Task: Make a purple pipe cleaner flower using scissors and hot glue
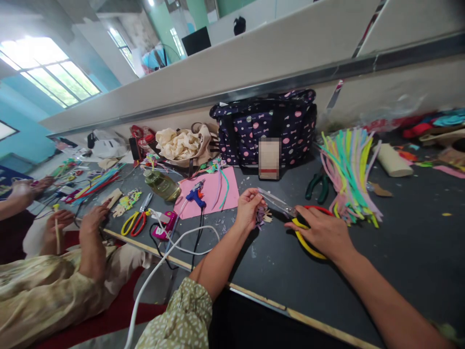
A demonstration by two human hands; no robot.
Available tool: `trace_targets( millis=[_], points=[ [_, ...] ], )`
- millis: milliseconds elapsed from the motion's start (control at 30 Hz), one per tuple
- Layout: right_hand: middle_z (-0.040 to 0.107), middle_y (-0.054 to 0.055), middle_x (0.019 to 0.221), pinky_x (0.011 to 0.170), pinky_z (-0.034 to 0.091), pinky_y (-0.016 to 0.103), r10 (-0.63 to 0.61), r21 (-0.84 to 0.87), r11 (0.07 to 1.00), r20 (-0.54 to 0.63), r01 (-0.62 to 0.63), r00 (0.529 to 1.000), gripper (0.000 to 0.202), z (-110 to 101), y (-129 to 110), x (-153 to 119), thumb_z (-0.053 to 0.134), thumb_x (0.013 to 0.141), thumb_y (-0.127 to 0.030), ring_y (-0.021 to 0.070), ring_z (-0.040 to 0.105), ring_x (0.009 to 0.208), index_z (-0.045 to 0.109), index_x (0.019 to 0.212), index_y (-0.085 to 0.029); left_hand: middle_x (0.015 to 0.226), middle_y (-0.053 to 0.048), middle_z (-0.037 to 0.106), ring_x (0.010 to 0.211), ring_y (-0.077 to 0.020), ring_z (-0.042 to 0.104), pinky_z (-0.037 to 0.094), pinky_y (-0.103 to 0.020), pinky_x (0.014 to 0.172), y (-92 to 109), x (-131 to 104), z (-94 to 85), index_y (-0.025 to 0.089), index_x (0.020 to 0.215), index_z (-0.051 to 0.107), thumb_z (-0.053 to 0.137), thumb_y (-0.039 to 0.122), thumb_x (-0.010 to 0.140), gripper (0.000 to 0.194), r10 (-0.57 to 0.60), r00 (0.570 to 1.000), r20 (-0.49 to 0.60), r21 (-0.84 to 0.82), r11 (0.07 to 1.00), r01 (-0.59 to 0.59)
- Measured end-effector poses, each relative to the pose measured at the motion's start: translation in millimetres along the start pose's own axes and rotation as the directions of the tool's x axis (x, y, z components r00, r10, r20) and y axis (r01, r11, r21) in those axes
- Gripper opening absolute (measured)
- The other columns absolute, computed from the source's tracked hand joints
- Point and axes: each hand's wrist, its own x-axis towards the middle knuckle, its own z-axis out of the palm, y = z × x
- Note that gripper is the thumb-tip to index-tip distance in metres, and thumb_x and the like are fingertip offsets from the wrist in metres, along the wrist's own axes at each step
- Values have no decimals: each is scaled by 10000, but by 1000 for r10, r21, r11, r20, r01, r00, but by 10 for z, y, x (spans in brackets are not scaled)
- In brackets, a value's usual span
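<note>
My right hand (pixel 325 232) grips a pair of scissors (pixel 278 202) with red and yellow handles, its blades pointing left. Close to the blade tips, my left hand (pixel 250 208) is closed in a pinch. What lies between those fingers is too small to make out. Just under and beside the left hand, a little heap of purple and cream cut pieces (pixel 262 216) rests on the dark table (pixel 290 286). Beyond the scissors lie dark green-handled pliers (pixel 317 186). A thick bunch of coloured fuzzy strips (pixel 350 174) spreads out to the right of them.
A blue glue gun (pixel 196 195) lies on a pink sheet (pixel 231 186), near a bottle of yellowish liquid (pixel 162 185). A white cable (pixel 145 286) crosses the table edge. A polka-dot bag (pixel 267 123) stands at the back. Co-workers' hands (pixel 95 218) work at the left.
</note>
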Motion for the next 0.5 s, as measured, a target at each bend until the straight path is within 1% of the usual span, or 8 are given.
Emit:
trace_targets(
  millis=[267,500],
  points=[
    [654,39,747,540,228,263,3,-5,1000,-6,-3,1000,468,-49,-25,23,433,910,-572,130,540,597,666,1038,-187,576,58,555,499,-61,545,468,-189,539,-8,4,2,174,776,565,851,305,555,385,-7,1000,0,-8,1000,7],
    [681,46,768,535,221,261,-8,6,1000,-9,8,1000,465,-30,-20,-2,423,916,-572,138,566,606,655,1047,-191,588,54,572,503,-60,551,462,-181,530,11,-8,17,172,771,561,851,292,555,381,-13,1000,9,-35,999,13]
  ],
)
